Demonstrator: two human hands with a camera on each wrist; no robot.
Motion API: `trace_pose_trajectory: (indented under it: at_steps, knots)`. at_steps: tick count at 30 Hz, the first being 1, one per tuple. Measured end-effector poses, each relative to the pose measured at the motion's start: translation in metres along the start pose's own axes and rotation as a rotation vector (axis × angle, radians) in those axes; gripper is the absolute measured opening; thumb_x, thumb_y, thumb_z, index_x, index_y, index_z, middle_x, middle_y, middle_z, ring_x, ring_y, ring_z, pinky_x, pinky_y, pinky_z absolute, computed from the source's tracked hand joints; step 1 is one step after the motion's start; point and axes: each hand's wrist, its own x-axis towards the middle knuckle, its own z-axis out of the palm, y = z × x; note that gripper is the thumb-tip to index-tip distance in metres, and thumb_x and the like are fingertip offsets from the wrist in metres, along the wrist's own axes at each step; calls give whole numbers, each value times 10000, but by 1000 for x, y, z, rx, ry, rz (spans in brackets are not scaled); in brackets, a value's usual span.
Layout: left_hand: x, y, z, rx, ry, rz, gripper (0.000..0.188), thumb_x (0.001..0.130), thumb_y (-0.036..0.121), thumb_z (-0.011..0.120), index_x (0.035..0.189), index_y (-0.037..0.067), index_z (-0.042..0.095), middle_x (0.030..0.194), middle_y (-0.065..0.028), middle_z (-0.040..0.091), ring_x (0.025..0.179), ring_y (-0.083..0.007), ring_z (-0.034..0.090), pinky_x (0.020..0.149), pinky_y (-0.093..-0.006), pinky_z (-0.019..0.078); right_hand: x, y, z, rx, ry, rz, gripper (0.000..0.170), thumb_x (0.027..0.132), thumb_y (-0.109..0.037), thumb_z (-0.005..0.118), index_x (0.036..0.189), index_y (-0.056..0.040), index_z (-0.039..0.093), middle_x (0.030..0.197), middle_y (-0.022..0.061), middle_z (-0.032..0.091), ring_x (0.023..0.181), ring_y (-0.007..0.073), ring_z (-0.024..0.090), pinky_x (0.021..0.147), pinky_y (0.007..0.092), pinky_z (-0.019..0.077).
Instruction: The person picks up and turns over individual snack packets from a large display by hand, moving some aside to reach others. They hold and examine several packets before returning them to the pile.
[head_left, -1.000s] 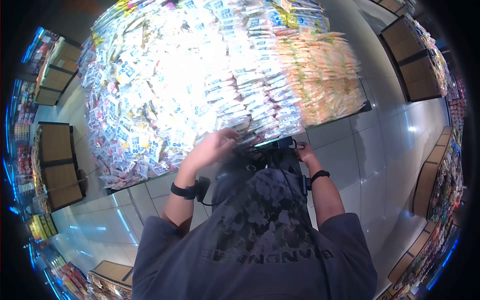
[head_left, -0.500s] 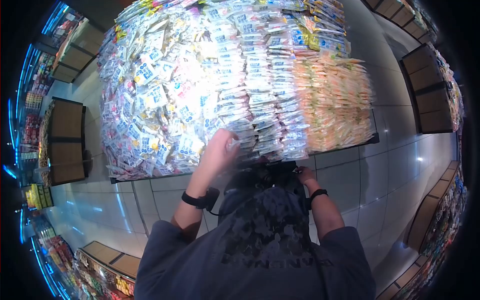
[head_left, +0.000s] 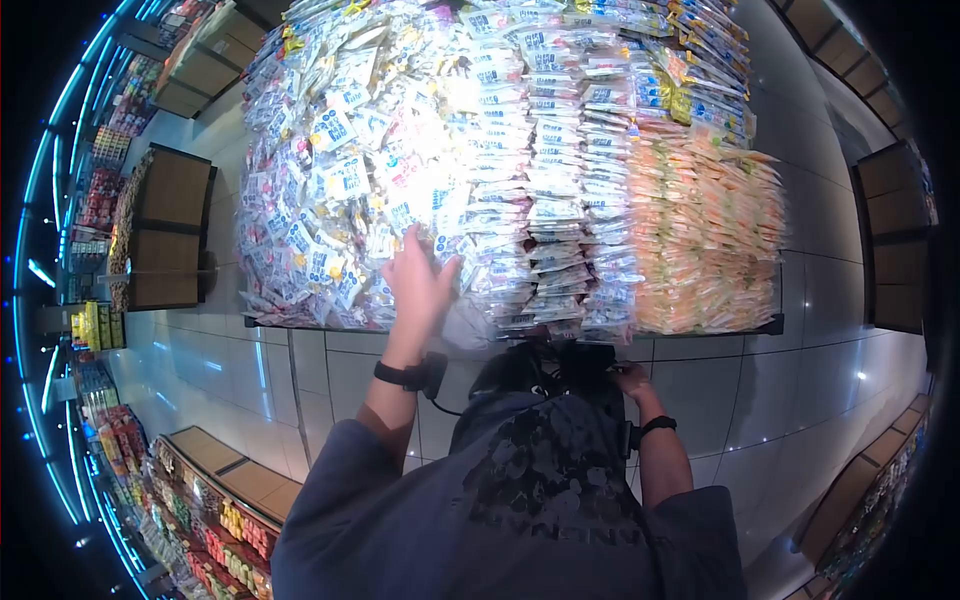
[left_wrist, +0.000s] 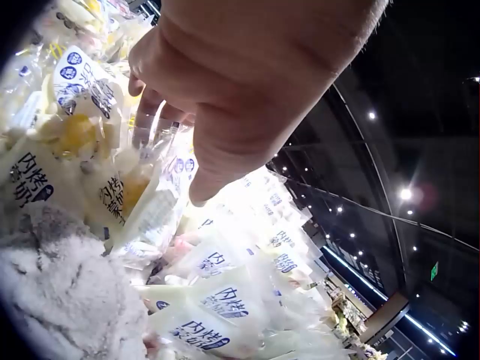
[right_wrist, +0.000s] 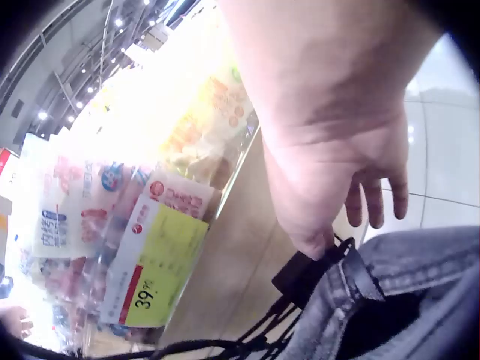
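Note:
My left hand [head_left: 420,285] reaches over the near edge of a heap of clear snack packets [head_left: 345,180] printed in blue. Its fingers are extended and the thumb stands apart. In the left wrist view, the fingertips [left_wrist: 142,124] touch among the packets, beside one upright packet [left_wrist: 154,214]. A pale, translucent thing [head_left: 465,325] lies beside the left wrist. Near my waist, at the display's front, my right hand [right_wrist: 337,165] pinches a small black box [right_wrist: 296,276] with cables. Its thumb lies against the box, the index finger is hidden, and the other fingers hang loose.
Stacked rows of white packets [head_left: 560,200] and orange packets [head_left: 705,235] fill the right side of the display. A yellow price tag [right_wrist: 165,262] is fixed on its front. Wooden shelf units [head_left: 170,230] stand across the tiled floor [head_left: 240,350]. Cables [right_wrist: 225,349] cross near my jeans [right_wrist: 420,262].
My left hand has moved forward onto the packets, its fingers going from curled to extended. The pale thing at that hand now shows lower, beside the wrist. The right hand stays at my waist.

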Motion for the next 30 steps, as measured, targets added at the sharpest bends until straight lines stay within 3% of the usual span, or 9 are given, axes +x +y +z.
trace_pose_trajectory:
  at_steps: [2,4,8,13,17,21,23,25,30]
  knots:
    - [5,-5,4,-63,-141,-86,740,831,190,820,1428,-33,444,1061,-184,657,999,-336,638,1065,-484,328,-2,6,-12,166,119,-53,332,922,-230,662,1151,1,724,1117,199,742,1077,312,700,958,388,523]
    - [7,-19,18,-40,-46,23,750,825,179,839,1437,15,437,910,-139,700,827,-311,673,934,-431,454,-10,17,-31,238,180,-93,317,922,-219,673,1149,-3,721,1086,206,745,1065,316,711,937,394,536]
    - [12,-32,23,-355,83,-75,681,839,86,816,1415,46,454,879,-94,620,777,-191,596,689,-318,485,-40,18,-76,203,451,-79,258,917,-173,703,1115,-7,704,1036,192,747,1030,300,727,895,397,554]
    - [12,-15,-18,-420,118,-102,578,867,75,803,1374,42,527,985,-38,595,835,-142,561,707,-299,475,-125,-84,-156,43,497,-46,215,924,-153,695,1069,5,691,947,167,719,892,275,703,828,380,548]
    - [-3,2,-29,-682,218,-42,485,887,63,751,1332,-7,574,1201,-118,649,1104,-184,606,1002,-338,476,-186,-215,-178,69,460,-327,263,890,-70,727,1140,-12,667,978,140,653,863,287,654,811,385,537]
    - [-27,49,-54,-1099,-255,-171,395,966,68,653,1344,-2,563,1208,-113,642,1103,-165,615,959,-319,512,-209,-320,-153,-186,537,-979,553,824,-98,833,1344,-97,646,1345,181,570,1232,349,580,1054,415,474]
    - [-37,63,-57,-1583,-646,-357,398,997,63,612,1382,8,530,1228,-96,640,1100,-149,613,938,-318,525,-207,-338,-139,-150,534,-1001,491,853,-128,812,1324,-137,675,1355,165,592,1227,345,589,1064,439,467]
    - [-47,57,-40,-1570,-728,-356,403,1016,78,596,1405,17,511,1246,-87,632,1108,-146,614,933,-322,532,-207,-355,-139,-305,493,-1250,383,912,-156,757,1291,-171,707,1315,131,624,1223,344,593,1061,460,469]
    - [-49,49,-28,-1756,-835,-419,474,1066,172,586,1482,25,413,1316,-103,608,1168,-178,641,956,-334,555,-201,-366,-148,-390,469,-1264,403,854,-156,738,1256,-173,726,1269,85,654,1241,330,591,1066,493,462]
